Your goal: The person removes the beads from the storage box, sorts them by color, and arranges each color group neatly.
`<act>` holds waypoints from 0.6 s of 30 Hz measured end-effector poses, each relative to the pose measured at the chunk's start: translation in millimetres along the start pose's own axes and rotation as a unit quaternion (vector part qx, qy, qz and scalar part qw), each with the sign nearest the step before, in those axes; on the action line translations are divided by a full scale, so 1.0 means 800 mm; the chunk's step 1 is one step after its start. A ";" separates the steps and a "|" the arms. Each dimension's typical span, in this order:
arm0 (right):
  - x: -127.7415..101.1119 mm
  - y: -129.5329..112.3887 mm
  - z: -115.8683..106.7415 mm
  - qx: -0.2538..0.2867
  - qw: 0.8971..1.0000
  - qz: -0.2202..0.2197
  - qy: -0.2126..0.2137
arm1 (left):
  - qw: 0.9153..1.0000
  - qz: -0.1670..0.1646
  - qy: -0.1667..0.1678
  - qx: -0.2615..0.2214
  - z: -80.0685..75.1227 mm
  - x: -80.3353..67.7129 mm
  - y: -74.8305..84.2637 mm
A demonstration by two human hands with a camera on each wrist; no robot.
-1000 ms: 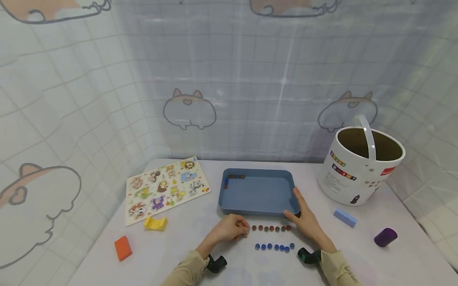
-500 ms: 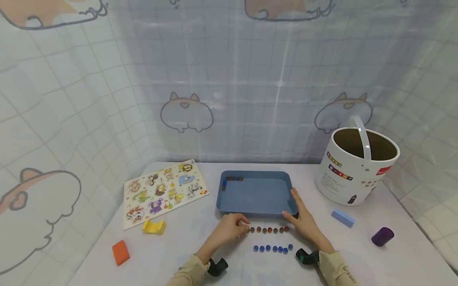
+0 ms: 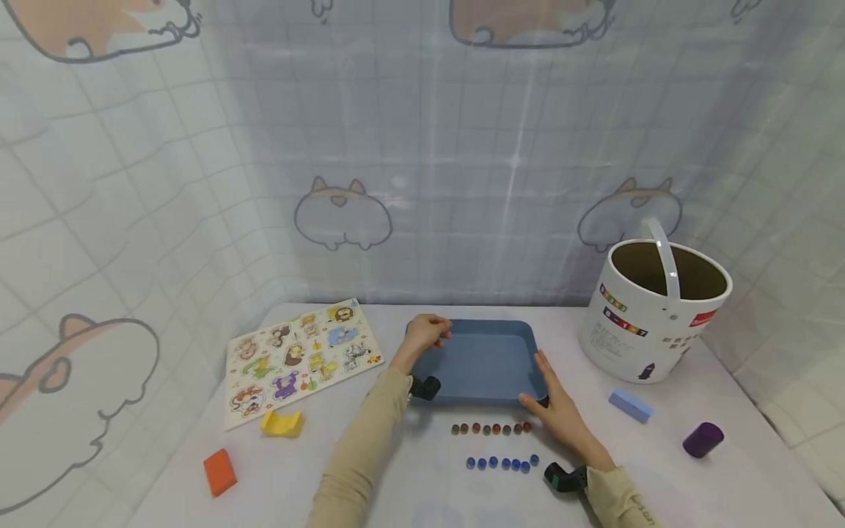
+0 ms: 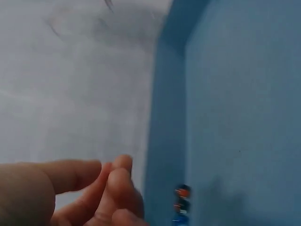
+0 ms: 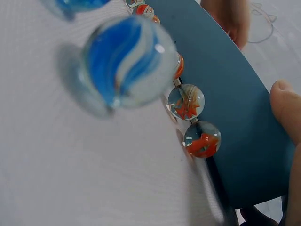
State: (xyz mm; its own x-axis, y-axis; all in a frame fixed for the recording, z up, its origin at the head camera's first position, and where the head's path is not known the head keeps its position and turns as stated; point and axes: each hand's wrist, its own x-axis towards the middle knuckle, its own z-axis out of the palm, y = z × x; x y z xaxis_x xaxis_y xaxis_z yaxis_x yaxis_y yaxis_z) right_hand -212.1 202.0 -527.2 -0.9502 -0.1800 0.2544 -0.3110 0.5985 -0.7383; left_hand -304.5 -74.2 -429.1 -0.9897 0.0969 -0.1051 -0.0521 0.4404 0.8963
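Observation:
A blue tray (image 3: 475, 363) lies mid-table. My left hand (image 3: 429, 334) reaches over its far left corner, fingers curled. In the left wrist view the fingertips (image 4: 117, 174) are drawn together above the tray wall (image 4: 167, 141). Nothing shows between them, and a few marbles (image 4: 181, 203) lie below in the corner. My right hand (image 3: 551, 400) rests against the tray's near right corner with straight fingers, its thumb (image 5: 284, 106) on the wall. A row of red marbles (image 3: 491, 428) lies along the tray's near side. A row of blue marbles (image 3: 502, 463) lies nearer me.
An animal peg puzzle (image 3: 300, 352) lies left of the tray, with a yellow piece (image 3: 282, 423) and an orange block (image 3: 220, 471) nearer me. A white bucket (image 3: 653, 308) stands at the right, with a light blue block (image 3: 632, 404) and a purple cylinder (image 3: 703, 438) before it.
My left hand left the red row's left end and moved away from me to the tray's far left corner. The red row now reaches a little further left. My right hand stayed put.

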 end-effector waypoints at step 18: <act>-0.002 -0.004 0.000 -0.005 1.000 0.008 0.002 | 0.992 -0.073 0.091 0.043 0.029 0.047 -0.035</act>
State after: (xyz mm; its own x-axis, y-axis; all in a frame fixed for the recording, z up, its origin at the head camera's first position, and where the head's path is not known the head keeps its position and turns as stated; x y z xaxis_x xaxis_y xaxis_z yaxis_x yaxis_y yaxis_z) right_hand -209.5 200.2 -525.1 -0.9549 -0.1668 0.2456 -0.2957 0.6088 -0.7361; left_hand -336.9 -61.9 -468.0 -0.9804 -0.1329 -0.1455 -0.1937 0.5128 0.8364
